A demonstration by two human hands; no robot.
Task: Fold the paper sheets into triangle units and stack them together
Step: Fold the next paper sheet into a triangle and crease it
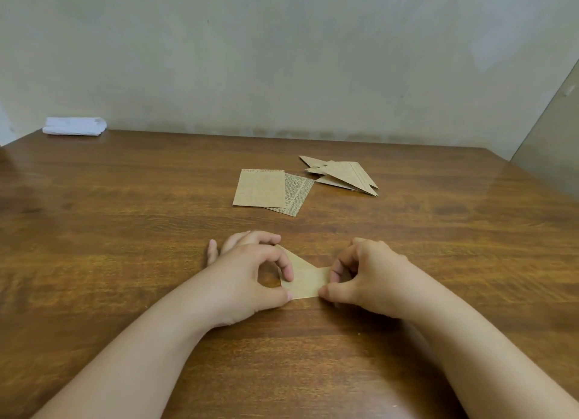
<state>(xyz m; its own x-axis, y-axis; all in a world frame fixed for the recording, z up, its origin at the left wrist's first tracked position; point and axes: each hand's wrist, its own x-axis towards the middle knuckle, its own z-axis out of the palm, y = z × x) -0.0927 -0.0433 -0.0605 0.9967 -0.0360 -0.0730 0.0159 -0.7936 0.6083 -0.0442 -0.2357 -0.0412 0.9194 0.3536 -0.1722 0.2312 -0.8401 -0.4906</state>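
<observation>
The half-folded paper sheet (305,277) lies flat on the wooden surface (125,224) right in front of me, one corner already turned up into a point. My left hand (250,274) pinches its left edge between thumb and forefinger; my right hand (363,277) pinches the right edge the same way, fingers curled. Farther back, two flat sheets (266,188) overlap — the top one carries a line of reddish print along its far edge, too small for me to read, and the lower one shows dense newspaper-style columns, also illegible. Just right of them sits the pile of finished triangle units (344,174). A folded white cloth (74,126) rests at the far left corner against the wall (282,58). Bare wood stretches wide to my left and right.
</observation>
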